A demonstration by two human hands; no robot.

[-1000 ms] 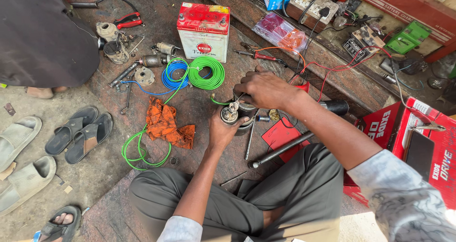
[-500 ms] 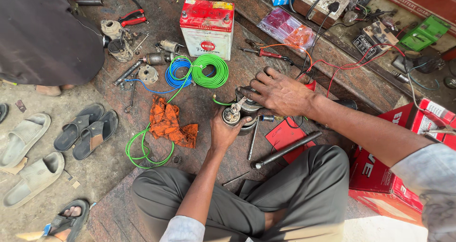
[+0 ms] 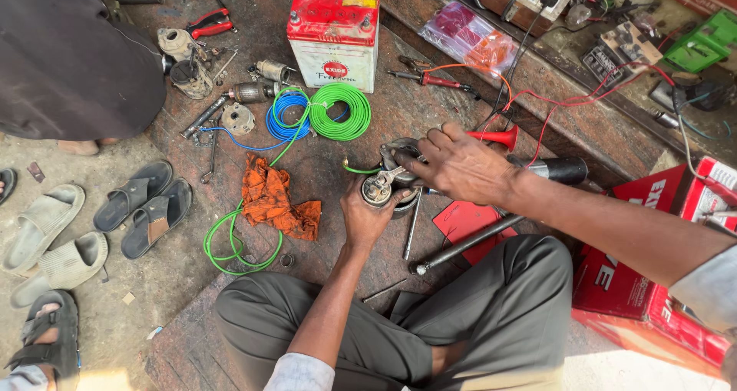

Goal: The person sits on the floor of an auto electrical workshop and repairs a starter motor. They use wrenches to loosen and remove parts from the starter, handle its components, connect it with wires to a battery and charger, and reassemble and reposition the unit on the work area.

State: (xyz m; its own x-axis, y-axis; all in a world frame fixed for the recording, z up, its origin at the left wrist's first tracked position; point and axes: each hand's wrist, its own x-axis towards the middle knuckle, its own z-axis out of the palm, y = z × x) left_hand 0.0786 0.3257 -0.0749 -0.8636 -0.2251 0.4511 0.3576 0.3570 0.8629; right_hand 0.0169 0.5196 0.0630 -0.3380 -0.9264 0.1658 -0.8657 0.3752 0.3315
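Since the earlier frame, my right hand has shifted a little leftward and flattened over the top of the round metal motor part; my view has dropped closer to the work. My left hand cups that part from below, fingers closed around its body, holding it just above the floor between my knees. Right fingers are spread narrow across its upper rim, pressing rather than gripping.

Risk, as I judge it: the part rests on one palm only. If the right hand pushes off-centre, it could tip out toward the loose metal rod and red card below.

Otherwise unchanged: green wire coil, blue wire coil, orange rag and red-topped battery lie where they were, farther off.
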